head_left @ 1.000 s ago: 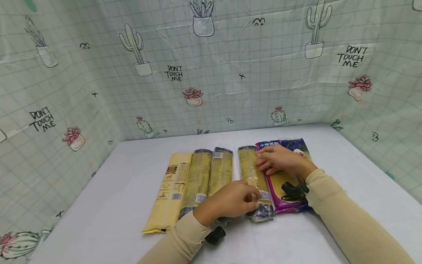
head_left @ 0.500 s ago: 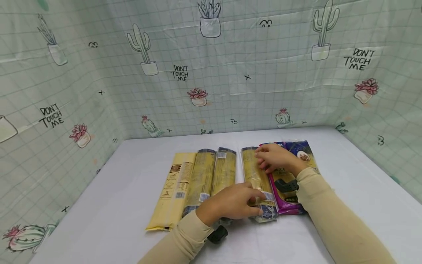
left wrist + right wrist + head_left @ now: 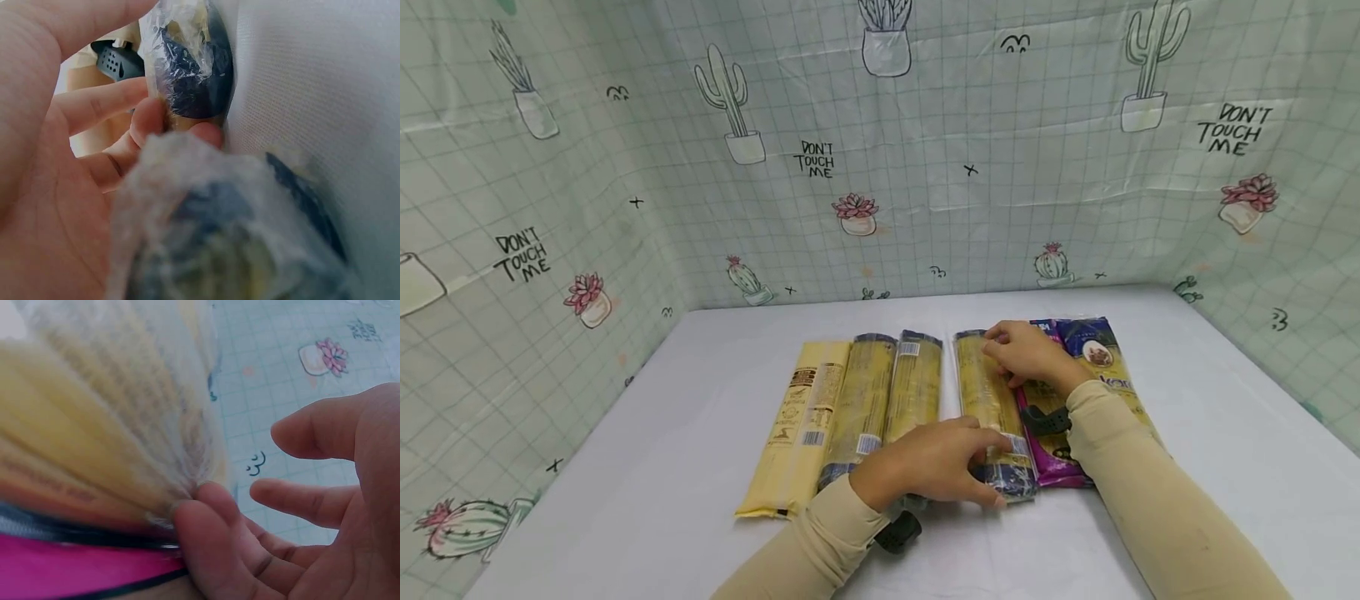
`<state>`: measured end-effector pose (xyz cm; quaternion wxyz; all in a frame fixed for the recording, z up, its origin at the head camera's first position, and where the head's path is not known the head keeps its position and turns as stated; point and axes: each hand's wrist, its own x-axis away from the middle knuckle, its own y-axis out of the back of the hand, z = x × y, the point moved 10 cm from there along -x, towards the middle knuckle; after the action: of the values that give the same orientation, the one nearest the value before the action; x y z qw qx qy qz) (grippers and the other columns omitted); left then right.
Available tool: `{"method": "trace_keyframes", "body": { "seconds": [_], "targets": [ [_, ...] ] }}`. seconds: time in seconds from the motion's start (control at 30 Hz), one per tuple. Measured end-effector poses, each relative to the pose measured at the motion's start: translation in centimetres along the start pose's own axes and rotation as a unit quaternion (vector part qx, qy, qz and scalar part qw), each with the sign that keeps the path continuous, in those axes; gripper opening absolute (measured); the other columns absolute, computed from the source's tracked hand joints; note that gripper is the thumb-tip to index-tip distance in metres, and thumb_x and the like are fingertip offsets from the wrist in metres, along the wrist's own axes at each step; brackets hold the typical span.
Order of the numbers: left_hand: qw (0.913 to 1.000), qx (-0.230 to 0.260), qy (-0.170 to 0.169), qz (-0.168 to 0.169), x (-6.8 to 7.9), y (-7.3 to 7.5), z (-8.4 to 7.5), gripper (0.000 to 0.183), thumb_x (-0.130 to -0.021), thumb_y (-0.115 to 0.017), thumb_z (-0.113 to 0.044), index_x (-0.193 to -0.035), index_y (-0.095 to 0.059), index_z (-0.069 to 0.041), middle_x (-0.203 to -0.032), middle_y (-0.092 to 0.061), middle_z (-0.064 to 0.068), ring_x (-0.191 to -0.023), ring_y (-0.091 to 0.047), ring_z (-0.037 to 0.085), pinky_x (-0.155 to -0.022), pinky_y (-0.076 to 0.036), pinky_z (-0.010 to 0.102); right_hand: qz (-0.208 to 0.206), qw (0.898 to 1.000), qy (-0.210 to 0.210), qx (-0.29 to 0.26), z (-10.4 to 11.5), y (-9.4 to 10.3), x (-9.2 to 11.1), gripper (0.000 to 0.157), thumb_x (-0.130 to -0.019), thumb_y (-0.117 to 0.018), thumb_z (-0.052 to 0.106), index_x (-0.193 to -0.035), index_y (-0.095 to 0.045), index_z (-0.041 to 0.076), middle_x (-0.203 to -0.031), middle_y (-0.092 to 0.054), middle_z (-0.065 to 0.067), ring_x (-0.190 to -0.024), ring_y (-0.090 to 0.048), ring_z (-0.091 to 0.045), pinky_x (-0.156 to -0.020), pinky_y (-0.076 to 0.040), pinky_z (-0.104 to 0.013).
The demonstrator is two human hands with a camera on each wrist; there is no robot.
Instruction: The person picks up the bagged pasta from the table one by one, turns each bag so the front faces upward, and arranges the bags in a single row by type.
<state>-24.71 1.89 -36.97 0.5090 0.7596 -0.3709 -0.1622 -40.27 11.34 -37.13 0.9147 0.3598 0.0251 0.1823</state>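
A clear-wrapped spaghetti packet (image 3: pixel 981 375) with dark blue ends lies lengthwise on the white table. Over its near end is my left hand (image 3: pixel 932 462), thumb spread apart from the fingers. In the left wrist view, fingertips (image 3: pixel 149 122) touch the wrapped end of a packet (image 3: pixel 194 81). My right hand (image 3: pixel 1030 354) is at the packet's far right edge. In the right wrist view its lower fingertips (image 3: pixel 203 537) touch the clear wrapping (image 3: pixel 150 394), while other digits stay apart from it. Part of a magenta packet (image 3: pixel 1048 467) is hidden beneath the right hand and wrist.
Left of a narrow gap lie two similar clear packets (image 3: pixel 916 375) (image 3: pixel 861 400) and a pale yellow packet (image 3: pixel 790 433), side by side. A blue and yellow packet (image 3: pixel 1097 354) lies at the far right. A patterned cloth wall (image 3: pixel 925 233) stands behind the table.
My left thumb has spread farther from the fingers. My right hand has shifted slightly left over the packet, uncovering more of the blue and yellow packet. The head view has shifted a little.
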Motion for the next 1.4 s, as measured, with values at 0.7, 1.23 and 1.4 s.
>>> {"method": "trace_keyframes", "body": {
  "seconds": [0.7,1.23,1.4],
  "targets": [
    [0.9998,-0.014,0.007,-0.014,-0.3,-0.3,0.0,0.066,-0.082,-0.077,-0.056,-0.140,-0.056,-0.033,-0.100,-0.053,-0.014,-0.081,-0.052,-0.003,-0.063,-0.045,0.021,-0.015,0.999,-0.005,0.037,-1.0,-0.2,-0.1,0.068,-0.097,-0.056,0.022,-0.155,-0.031,-0.002,-0.123,-0.057,-0.025,-0.059,-0.058,-0.021,-0.058,-0.054,-0.034],
    [0.9987,-0.048,0.010,-0.016,-0.6,-0.3,-0.3,0.056,-0.087,-0.077,-0.045,-0.136,-0.056,-0.029,-0.095,-0.053,-0.014,-0.081,-0.052,-0.001,-0.065,-0.044,0.021,-0.005,0.999,0.005,0.042,-0.7,-0.4,0.1,0.068,-0.100,-0.060,0.025,-0.154,-0.031,-0.004,-0.118,-0.056,-0.025,-0.063,-0.060,-0.021,-0.058,-0.054,-0.033],
    [0.9991,-0.042,0.005,-0.011,-0.6,-0.3,-0.4,0.055,-0.088,-0.077,-0.040,-0.136,-0.054,-0.026,-0.092,-0.054,-0.014,-0.079,-0.052,0.000,-0.064,-0.044,0.021,-0.004,0.999,0.008,0.042,-0.7,-0.4,0.1,0.066,-0.100,-0.061,0.024,-0.153,-0.033,-0.004,-0.111,-0.058,-0.021,-0.057,-0.057,-0.019,-0.056,-0.052,-0.033]
  ]
}}
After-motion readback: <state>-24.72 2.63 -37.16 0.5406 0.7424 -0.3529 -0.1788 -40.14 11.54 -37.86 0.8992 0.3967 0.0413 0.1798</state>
